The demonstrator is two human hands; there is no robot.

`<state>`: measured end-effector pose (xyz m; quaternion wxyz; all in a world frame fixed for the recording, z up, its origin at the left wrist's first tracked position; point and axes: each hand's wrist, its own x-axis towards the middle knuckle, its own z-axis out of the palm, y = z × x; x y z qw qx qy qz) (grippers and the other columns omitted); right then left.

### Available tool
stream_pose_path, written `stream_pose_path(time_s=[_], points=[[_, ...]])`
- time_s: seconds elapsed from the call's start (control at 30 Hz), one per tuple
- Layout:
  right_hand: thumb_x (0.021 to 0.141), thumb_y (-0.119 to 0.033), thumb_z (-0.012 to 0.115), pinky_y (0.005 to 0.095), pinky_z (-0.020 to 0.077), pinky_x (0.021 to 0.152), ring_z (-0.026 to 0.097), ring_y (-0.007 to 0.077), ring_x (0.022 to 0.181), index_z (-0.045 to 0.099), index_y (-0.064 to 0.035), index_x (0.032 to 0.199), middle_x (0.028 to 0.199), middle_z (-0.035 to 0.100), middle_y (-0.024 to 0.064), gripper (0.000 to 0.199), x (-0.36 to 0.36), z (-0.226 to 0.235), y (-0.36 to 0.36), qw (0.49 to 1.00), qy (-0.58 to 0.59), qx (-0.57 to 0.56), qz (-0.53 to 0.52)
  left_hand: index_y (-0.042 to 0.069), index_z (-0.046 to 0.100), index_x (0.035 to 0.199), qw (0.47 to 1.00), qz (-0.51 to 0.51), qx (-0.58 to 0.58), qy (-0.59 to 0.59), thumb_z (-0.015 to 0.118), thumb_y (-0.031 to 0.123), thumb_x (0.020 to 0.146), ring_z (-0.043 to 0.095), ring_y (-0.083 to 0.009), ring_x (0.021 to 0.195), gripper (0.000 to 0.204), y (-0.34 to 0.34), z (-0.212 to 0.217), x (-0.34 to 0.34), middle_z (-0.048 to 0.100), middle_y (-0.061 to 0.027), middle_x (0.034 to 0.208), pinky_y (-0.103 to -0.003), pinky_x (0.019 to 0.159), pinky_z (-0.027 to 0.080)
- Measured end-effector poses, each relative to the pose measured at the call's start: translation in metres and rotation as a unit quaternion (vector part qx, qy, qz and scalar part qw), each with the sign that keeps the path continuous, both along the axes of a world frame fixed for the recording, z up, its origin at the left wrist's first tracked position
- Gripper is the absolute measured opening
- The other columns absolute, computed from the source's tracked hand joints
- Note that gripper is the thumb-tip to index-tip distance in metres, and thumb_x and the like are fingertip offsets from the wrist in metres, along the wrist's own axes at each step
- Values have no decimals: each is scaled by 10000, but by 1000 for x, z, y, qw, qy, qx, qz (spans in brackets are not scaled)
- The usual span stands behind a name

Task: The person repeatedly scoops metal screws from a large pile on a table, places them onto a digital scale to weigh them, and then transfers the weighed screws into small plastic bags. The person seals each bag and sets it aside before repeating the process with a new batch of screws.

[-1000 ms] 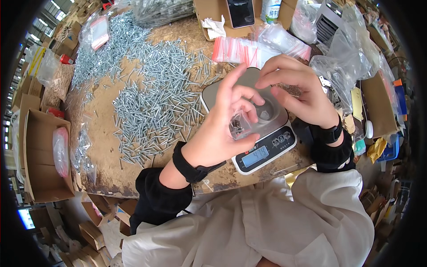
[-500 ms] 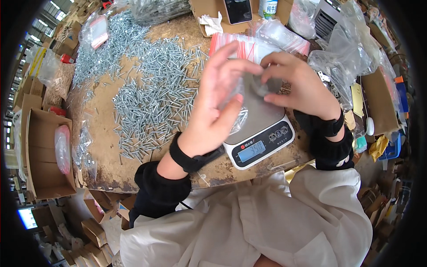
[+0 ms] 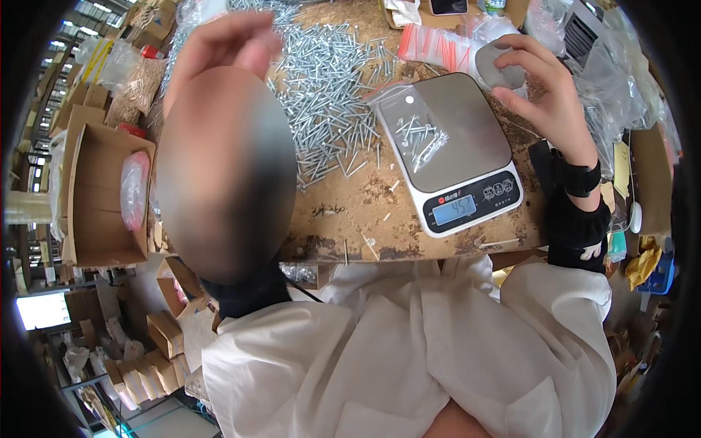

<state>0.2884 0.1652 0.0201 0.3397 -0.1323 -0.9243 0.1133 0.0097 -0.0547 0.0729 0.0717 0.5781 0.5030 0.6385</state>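
Note:
My left hand is raised over the left side of the screw pile. Its fingers are smeared by motion, and a blurred oval patch hides the wrist and part of the palm. To the right of the scale, my right hand grips a small round grey cup between thumb and fingers. A clear zip bag with several silver screws in it lies on the left part of the scale's metal plate. The scale's display is lit.
Flat zip bags with red edges lie beyond the scale. An open cardboard box holding a pink-tinted bag stands on the left. Crumpled clear plastic and another carton are at the right. A phone sits at the back.
My left hand has moved left, away from the scale. My right hand has carried the cup from above the plate to its right side. The bag of screws now shows fully; my view has shifted.

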Motion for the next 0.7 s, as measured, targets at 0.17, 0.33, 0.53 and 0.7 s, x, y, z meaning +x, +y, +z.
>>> stream_pose_path(time_s=[0.17, 0.33, 0.53, 0.7], points=[[758, -125, 802, 372, 497, 912, 626, 322, 1073, 649, -48, 1003, 1198, 647, 91, 298, 3, -3, 6, 1000, 4, 15, 14, 64, 669, 887, 858, 146, -422, 253, 814, 319, 814, 550, -209, 560, 303, -90, -16, 48, 554, -54, 655, -326, 526, 414], [773, -180, 801, 395, 508, 907, 617, 337, 1100, 649, -63, 1001, 1228, 644, 95, 298, -1, -7, 0, 999, 11, 6, 32, 37, 629, 876, 841, 104, -479, 230, 823, 208, 778, 616, -248, 635, 277, -114, -69, 75, 615, -93, 800, -358, 591, 479], [773, -222, 794, 414, 514, 881, 615, 350, 1079, 648, -69, 988, 1195, 642, 102, 302, -2, -11, 1, 999, -4, -14, 51, 23, 627, 854, 828, 27, -509, 234, 746, 72, 817, 655, -272, 683, 134, -107, -68, 68, 625, -98, 857, -348, 606, 496], [763, -203, 789, 415, 512, 893, 618, 340, 1081, 649, -58, 986, 1199, 641, 97, 300, -4, -12, -7, 995, -8, -64, 71, 39, 636, 869, 813, 45, -484, 320, 733, 117, 835, 651, -276, 698, 128, -90, -66, 48, 635, -90, 856, -367, 622, 492]])
